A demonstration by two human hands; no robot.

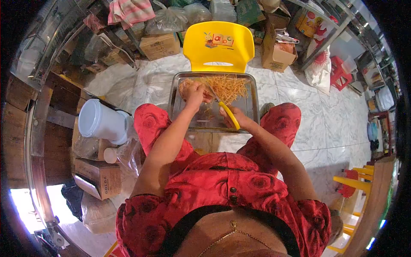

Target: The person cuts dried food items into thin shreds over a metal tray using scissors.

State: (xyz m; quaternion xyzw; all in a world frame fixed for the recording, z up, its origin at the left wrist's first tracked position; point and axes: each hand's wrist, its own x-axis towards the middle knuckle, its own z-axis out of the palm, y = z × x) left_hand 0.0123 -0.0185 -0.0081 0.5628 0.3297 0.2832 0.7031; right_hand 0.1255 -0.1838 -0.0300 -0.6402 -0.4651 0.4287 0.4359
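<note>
A yellow chair (219, 43), smooth plastic with a printed back, stands just beyond the tray (249, 109); the knees flank it left and right. A white bucket (97, 122) lies tilted at left, above a cardboard box (100, 177). Far off are another carton (278, 55), a white sack (317, 73) and a red stool (340, 75) at right, on veined, glossy tiles (304, 111). The tray is shiny metal, rectangular and rimmed. Thin, straw-coloured strands (229, 85) heap loosely in its far right part. The right hand (236, 118) wraps round yellow-handled scissors (230, 115), blades pointing far left. The left hand (197, 93) is curled near the blades; what it grips, I cannot tell.
</note>
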